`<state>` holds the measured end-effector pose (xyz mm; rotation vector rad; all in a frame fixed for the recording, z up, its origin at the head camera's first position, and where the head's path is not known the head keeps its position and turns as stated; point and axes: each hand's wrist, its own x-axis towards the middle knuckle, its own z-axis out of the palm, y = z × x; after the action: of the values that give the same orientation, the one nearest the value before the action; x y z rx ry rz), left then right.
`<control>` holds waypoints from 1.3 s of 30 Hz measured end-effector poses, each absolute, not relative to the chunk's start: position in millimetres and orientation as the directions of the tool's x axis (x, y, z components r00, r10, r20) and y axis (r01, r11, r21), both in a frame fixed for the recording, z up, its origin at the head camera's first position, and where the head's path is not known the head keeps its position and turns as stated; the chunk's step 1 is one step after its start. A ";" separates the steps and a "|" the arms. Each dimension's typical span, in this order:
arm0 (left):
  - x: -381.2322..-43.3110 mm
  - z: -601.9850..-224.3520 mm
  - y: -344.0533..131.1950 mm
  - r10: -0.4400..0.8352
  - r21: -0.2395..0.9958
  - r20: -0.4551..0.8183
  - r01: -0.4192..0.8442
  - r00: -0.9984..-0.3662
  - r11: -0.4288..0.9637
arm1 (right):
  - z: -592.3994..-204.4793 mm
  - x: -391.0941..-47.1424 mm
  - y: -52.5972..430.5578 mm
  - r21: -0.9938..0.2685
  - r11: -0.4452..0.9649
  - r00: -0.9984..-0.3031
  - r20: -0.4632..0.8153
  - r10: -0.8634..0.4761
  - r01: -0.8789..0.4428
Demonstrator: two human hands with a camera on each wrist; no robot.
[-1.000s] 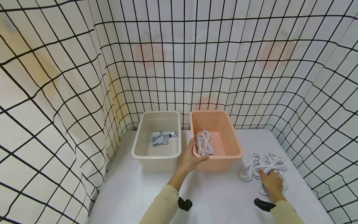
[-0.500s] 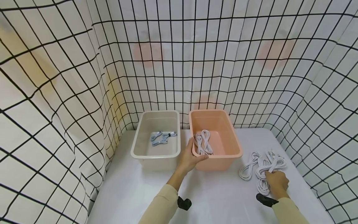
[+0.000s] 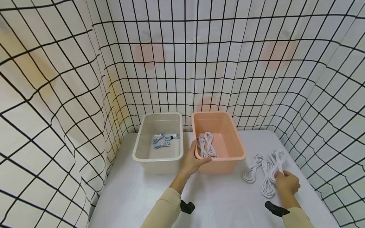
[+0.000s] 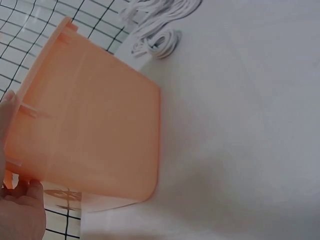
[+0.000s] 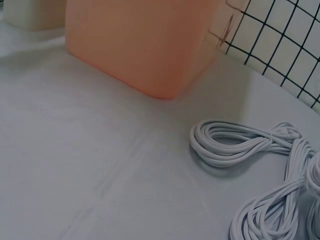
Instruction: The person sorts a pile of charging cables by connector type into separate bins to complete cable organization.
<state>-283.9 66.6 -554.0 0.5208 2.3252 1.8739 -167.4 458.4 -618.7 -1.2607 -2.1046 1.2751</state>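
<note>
My left hand (image 3: 190, 163) grips the front left corner of the peach plastic bin (image 3: 238, 139), thumb along the front rim. In the left wrist view its fingers (image 4: 32, 195) show at the bin's rim. Two white cable bundles (image 3: 210, 145) lie inside that bin. At the right, my right hand (image 3: 287, 183) pinches a white coiled cable bundle (image 3: 278, 158), whose upper loop spreads beyond the fingers. Beside it on the table lie two more white cable bundles (image 3: 252, 171). The right wrist view shows coiled cable (image 5: 230, 142), with the hand itself out of view.
A cream plastic bin (image 3: 138, 148) stands left of the peach one, with several small light-blue cables (image 3: 162, 144) inside. Black wire mesh (image 3: 196, 69) over white sheeting encloses the table (image 3: 225, 202) at the back and both sides.
My right hand has moved to the right, drawing one cable bundle apart from the pile, so the bundles show more separately. The left hand has stayed on the bin.
</note>
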 end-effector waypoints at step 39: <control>-283.8 -553.1 65.9 0.323 0.965 0.130 0.195 -0.938 0.177 | -516.5 -199.3 433.4 -0.807 0.527 -0.795 0.123 0.594 0.269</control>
<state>-283.8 65.9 -553.1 0.5142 2.3291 1.8823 -199.3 433.4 -516.5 -0.7099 -2.3848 1.1634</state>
